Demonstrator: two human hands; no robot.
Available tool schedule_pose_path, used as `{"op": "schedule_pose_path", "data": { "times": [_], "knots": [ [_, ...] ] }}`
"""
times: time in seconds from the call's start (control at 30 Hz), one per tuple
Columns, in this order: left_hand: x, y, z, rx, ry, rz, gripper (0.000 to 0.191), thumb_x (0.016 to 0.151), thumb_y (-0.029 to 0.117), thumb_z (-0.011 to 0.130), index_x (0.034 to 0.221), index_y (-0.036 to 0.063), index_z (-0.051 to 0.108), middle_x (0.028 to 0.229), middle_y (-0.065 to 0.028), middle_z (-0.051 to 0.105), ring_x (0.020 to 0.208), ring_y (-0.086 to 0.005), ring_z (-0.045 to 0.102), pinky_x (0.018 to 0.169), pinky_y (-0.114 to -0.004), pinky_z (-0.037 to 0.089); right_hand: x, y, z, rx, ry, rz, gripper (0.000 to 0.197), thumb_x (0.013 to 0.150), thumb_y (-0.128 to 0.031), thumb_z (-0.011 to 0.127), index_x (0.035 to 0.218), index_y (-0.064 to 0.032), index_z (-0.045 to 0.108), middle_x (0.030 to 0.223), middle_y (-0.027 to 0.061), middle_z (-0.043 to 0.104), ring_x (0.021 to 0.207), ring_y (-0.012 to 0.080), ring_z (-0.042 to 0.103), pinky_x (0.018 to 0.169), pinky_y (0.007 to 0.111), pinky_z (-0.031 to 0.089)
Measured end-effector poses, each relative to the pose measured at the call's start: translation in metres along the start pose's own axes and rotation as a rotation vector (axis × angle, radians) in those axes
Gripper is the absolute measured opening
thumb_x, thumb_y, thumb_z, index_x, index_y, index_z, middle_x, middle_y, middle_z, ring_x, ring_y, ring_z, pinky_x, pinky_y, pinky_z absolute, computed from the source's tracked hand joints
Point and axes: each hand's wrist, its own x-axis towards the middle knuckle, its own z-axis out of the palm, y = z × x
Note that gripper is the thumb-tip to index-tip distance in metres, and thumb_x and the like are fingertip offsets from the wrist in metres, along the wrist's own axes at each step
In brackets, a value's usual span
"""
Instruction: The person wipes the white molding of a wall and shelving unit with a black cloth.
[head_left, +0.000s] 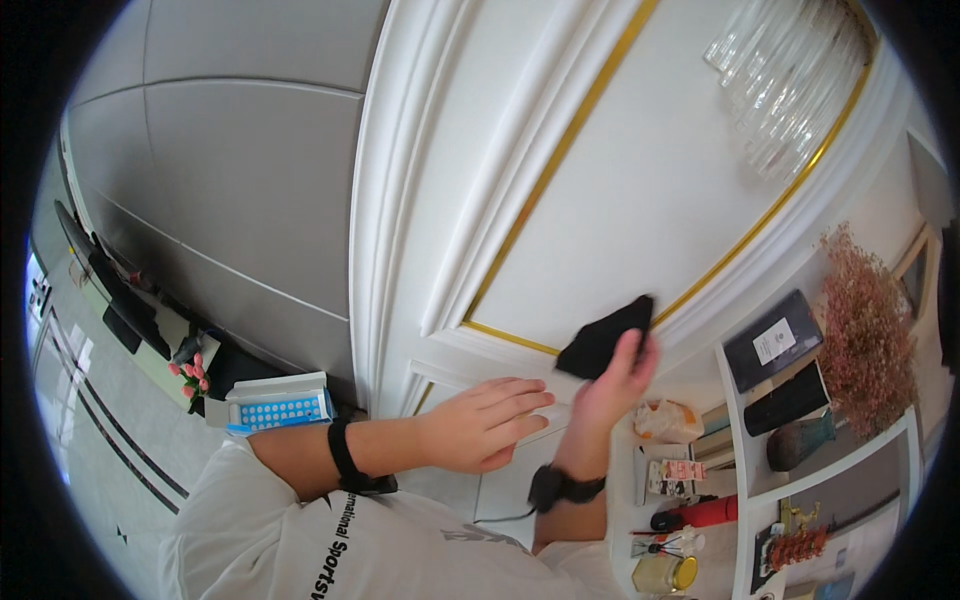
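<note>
A folded black cloth (607, 341) is held up by its right edge in my right hand (619, 375), with the thumb on the near side. It is in front of the lower corner of a white wall panel with gold trim (570, 255); whether it touches the wall I cannot tell. My left hand (491, 424) is in the air just left of the right one, back of the hand towards me. Its fingers are loosely extended and nothing shows in them. Black straps circle both wrists, and a cable hangs from the right one.
White shelving (739, 450) stands on the right, with dried pink flowers (870, 337), a vase (799, 442), a red cylindrical object (705, 514) and a gold-lidded jar (664, 574). A crystal wall lamp (795, 82) is at upper right. Left are an open blue-and-white box (277, 409) and pink tulips (193, 375).
</note>
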Motion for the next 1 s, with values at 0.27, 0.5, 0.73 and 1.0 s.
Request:
{"op": "schedule_pose_path", "data": {
  "times": [0.27, 0.5, 0.73, 1.0],
  "knots": [
    [-0.038, -0.015, -0.036, 0.176, 0.033, -0.220, 0.048, 0.071, -0.002, 0.069, 0.118, 0.0036, 0.062, 0.121, -0.0135, 0.065, 0.111, -0.0354, 0.064, 0.094, -0.045, 0.051, 0.157, -0.033, 0.023, -0.396, 0.191, -0.668, 0.036, 0.101, -0.022, 0.067, 0.132, -0.0030, 0.067, 0.117, 0.0153, 0.062, 0.108, 0.0306, 0.061, 0.098, 0.040, 0.050],
    [-0.049, -0.023, -0.057, 0.287, 0.072, -0.380, 0.048, 0.070, -0.003, 0.069, 0.117, 0.0039, 0.062, 0.115, -0.0125, 0.065, 0.105, -0.0336, 0.063, 0.092, -0.044, 0.050, 0.123, -0.026, 0.099, -0.572, 0.179, -0.947, 0.031, 0.096, -0.005, 0.067, 0.126, -0.0042, 0.071, 0.109, 0.0141, 0.062, 0.104, 0.0284, 0.062, 0.089, 0.040, 0.054],
    [-0.035, -0.026, -0.053, 0.292, 0.127, -0.339, 0.042, 0.070, -0.005, 0.067, 0.111, 0.0021, 0.065, 0.114, -0.0156, 0.067, 0.105, -0.0362, 0.063, 0.091, -0.044, 0.051, 0.054, 0.024, 0.121, -0.572, -0.278, -1.168, 0.036, 0.090, 0.006, 0.069, 0.124, -0.0048, 0.073, 0.108, 0.0096, 0.062, 0.086, 0.0221, 0.064, 0.077, 0.038, 0.056],
    [-0.059, -0.022, -0.072, 0.350, 0.193, -0.467, 0.039, 0.071, -0.004, 0.067, 0.109, 0.0043, 0.066, 0.111, -0.0132, 0.066, 0.103, -0.0348, 0.063, 0.090, -0.044, 0.050, 0.163, -0.057, 0.042, -0.598, 0.304, -0.768, 0.032, 0.097, -0.012, 0.067, 0.128, -0.0026, 0.069, 0.116, 0.0166, 0.059, 0.106, 0.0324, 0.059, 0.096, 0.043, 0.050]
  ]
}}
